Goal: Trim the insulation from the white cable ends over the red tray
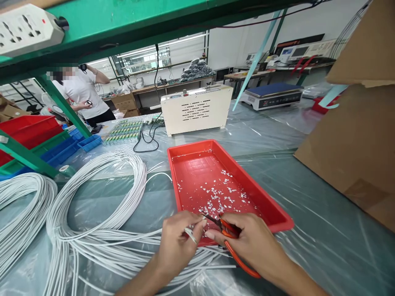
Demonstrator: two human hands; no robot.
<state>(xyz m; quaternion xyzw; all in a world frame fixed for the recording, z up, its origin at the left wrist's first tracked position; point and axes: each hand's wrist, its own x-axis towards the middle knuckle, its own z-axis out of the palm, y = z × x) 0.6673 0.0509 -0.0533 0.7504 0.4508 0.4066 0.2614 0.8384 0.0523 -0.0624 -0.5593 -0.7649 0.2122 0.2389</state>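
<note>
My left hand (182, 236) pinches the end of a white cable (190, 235) over the near edge of a shallow red tray (259, 187). Orange-handled scissors (242, 263) are gripped in my right hand (249, 238). Their dark blades point left, with the tips right at my left fingertips; whether they touch the cable I cannot tell. Small white scraps (216, 199) lie scattered over the tray floor. Beneath and left of my hands runs a large coil of white cable (66, 193), its loose ends reaching below the tray's near edge.
Another cable coil (24, 218) lies far left, near stacked coloured bins (31, 131). Behind the tray stand a beige metal box (197, 111) and circuit boards (123, 130). A cardboard box (354, 164) bounds the right. A green shelf beam (138, 20) crosses overhead. A person (83, 90) stands beyond the table.
</note>
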